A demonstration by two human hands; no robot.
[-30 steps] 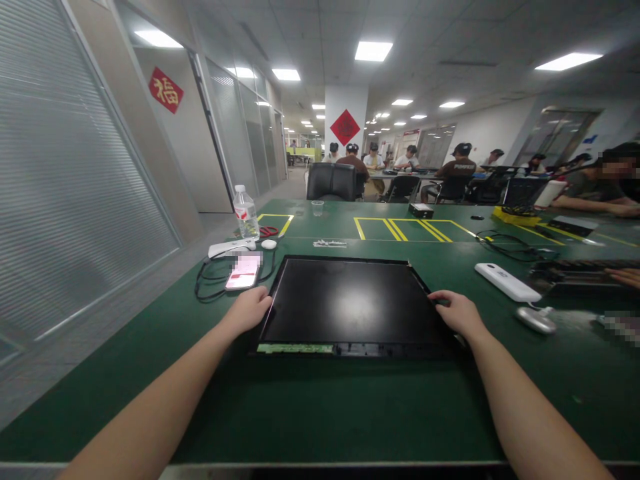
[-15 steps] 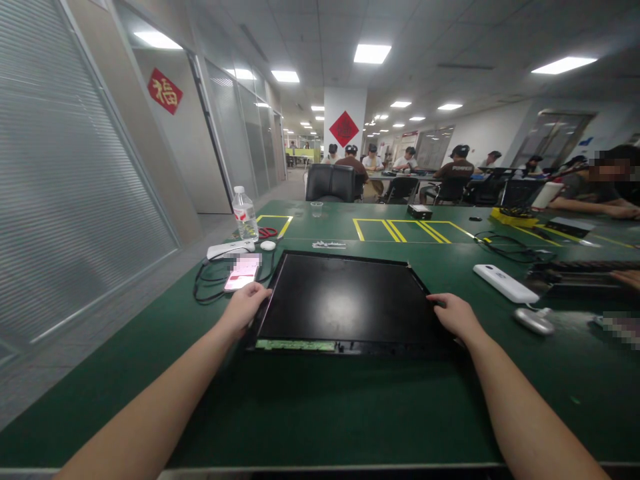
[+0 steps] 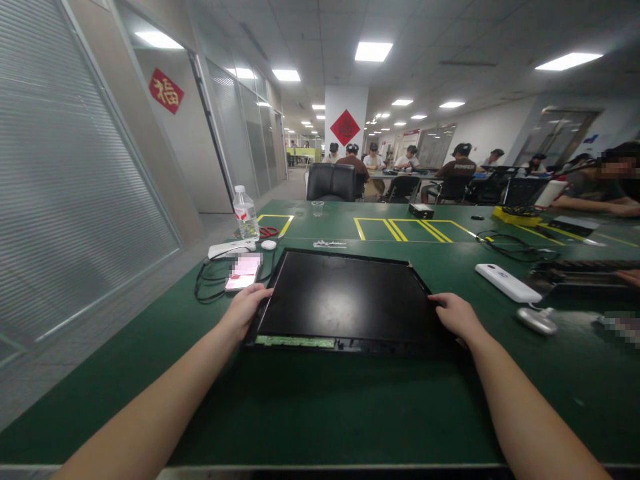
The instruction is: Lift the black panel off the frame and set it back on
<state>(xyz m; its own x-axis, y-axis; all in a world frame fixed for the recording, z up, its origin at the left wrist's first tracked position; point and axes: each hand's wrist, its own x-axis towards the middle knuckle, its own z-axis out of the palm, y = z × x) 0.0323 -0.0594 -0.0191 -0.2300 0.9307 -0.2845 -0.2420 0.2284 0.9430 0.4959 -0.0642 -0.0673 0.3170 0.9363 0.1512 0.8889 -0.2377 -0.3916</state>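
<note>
A black flat display panel (image 3: 345,300) lies screen up in front of me, with a green circuit strip (image 3: 295,342) along its near edge. My left hand (image 3: 246,308) grips the panel's left edge, thumb on top and the other fingers mostly hidden beneath. On the opposite edge, my right hand (image 3: 456,315) holds on with its thumb on the rim and its fingers curled under. Just beyond my left hand lies a lit phone (image 3: 243,272) with black cables around it.
On the green table (image 3: 320,413), a water bottle (image 3: 245,213), red-handled scissors (image 3: 269,232) and a white device (image 3: 231,249) stand at left. To the right are a white power bank (image 3: 507,283), a silver device (image 3: 537,321) and a co-worker's hand. A plastic cup (image 3: 317,208) stands farther back.
Both hands keep their hold on the panel. The panel looks almost unmoved, its far edge perhaps very slightly higher. The whole view has shifted slightly.
</note>
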